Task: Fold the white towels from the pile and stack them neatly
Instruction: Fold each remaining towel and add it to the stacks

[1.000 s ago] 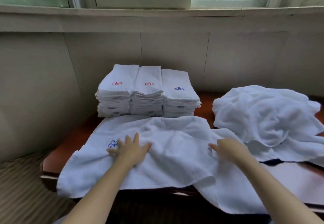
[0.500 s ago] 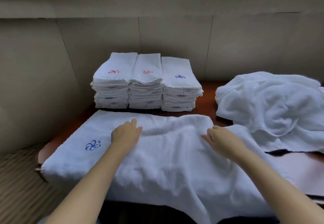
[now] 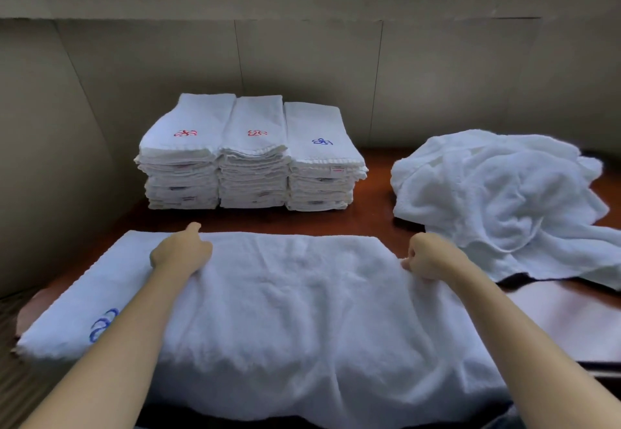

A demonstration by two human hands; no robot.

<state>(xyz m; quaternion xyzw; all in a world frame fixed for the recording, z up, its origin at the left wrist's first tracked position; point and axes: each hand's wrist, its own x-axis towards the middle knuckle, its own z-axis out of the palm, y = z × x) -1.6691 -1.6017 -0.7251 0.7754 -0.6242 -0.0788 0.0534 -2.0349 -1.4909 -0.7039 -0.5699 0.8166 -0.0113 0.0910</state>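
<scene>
Towel (image 3: 295, 294) lies flat on near tabletop (image 3: 379, 220), left hand (image 3: 181, 250) & right hand (image 3: 426, 255) fingers curled gripping its far edge; uneven pull could skew fold, or overhanging near edge drags it off.

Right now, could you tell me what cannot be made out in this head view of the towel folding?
- Right hand: its fingertips, curled into the spread towel.
- Blue mark on that towel: partly covered by the left forearm.
- Pile of unfolded towels: cut off by the right edge; count unclear.
- Small labels in the three stacks: too small to read.
- Left hand: fingers hidden behind its back.
</scene>
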